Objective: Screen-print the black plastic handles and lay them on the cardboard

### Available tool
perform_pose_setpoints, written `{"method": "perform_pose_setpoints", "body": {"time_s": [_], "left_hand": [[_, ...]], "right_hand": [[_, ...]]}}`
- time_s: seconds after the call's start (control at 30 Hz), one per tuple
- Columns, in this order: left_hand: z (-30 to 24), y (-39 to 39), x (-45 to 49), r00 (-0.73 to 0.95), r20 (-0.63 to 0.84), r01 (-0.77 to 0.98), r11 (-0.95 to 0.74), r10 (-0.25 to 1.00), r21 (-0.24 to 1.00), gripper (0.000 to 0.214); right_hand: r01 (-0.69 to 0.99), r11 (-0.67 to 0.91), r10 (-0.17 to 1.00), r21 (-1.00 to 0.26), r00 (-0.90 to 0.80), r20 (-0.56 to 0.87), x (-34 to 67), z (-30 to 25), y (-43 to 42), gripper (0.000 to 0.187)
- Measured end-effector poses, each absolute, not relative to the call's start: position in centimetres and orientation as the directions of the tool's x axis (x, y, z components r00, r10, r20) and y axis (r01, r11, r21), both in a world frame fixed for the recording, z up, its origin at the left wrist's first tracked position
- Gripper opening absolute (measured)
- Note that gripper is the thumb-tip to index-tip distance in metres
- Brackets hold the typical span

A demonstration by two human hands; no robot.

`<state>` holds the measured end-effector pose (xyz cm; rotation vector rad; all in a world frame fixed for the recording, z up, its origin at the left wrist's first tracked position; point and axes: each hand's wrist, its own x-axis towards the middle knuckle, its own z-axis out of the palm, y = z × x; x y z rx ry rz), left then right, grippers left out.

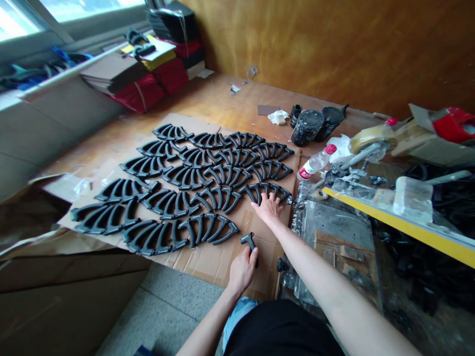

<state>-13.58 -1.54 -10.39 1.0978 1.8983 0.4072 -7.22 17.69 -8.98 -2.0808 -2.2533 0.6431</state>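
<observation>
Cardboard sheet on the wooden bench, left hand clamped round a stiff, light-looking black plastic piece (easiest gripped by its stem), right hand fingers spread apart

**Hands over parts, one machine cut off**
The left hand hides most of a small black plastic piece, the right hand part of a curved black plastic arc; a red machine housing runs off-frame.
</observation>
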Motion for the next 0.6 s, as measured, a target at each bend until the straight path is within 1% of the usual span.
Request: {"method": "perform_pose_setpoints", "body": {"time_s": [0.07, 0.17, 0.23, 0.3, 0.4, 0.47, 0.53, 0.6], "left_hand": [[-10.2, -1.3, -13.5, -0.211, -0.545, 0.609, 0.545, 0.812, 0.577, 0.041], [-10.0, -0.8, -13.2, -0.206, -0.556, 0.692, 0.522, 0.805, 0.499, 0.043], [-10.0, -0.6, -13.0, -0.208, -0.544, 0.729, 0.500, 0.813, 0.468, 0.044], [-10.2, -0.3, -12.6, -0.193, -0.527, 0.767, 0.462, 0.827, 0.444, 0.046], [-10.8, 0.2, -11.7, -0.153, -0.500, 0.825, 0.388, 0.853, 0.410, 0.047], [-11.0, 0.4, -11.1, -0.126, -0.486, 0.854, 0.344, 0.865, 0.390, 0.046], [-11.0, 0.6, -10.4, -0.114, -0.461, 0.884, 0.301, 0.880, 0.357, 0.045], [-10.8, 0.8, -9.7, -0.109, -0.446, 0.918, 0.262, 0.888, 0.298, 0.046]], "right_hand": [[0.940, 0.098, 0.954, -0.327, -0.182, -0.237, -6.5, -8.8, 17.0, 0.052], [0.889, 0.256, 0.924, -0.379, -0.340, -0.173, -4.8, -8.5, 15.6, 0.053], [0.823, 0.358, 0.890, -0.441, -0.444, -0.104, -2.9, -8.1, 14.2, 0.048], [0.757, 0.409, 0.872, -0.510, -0.489, -0.028, -0.6, -7.6, 12.7, 0.041], [0.705, 0.385, 0.893, -0.596, -0.448, 0.047, 3.8, -6.6, 10.7, 0.030], [0.695, 0.354, 0.914, -0.625, -0.399, 0.074, 7.3, -5.9, 9.6, 0.025], [0.727, 0.305, 0.941, -0.615, -0.331, 0.074, 11.1, -5.3, 8.7, 0.024], [0.793, 0.208, 0.973, -0.573, -0.230, 0.035, 15.3, -5.0, 8.1, 0.024]]}}
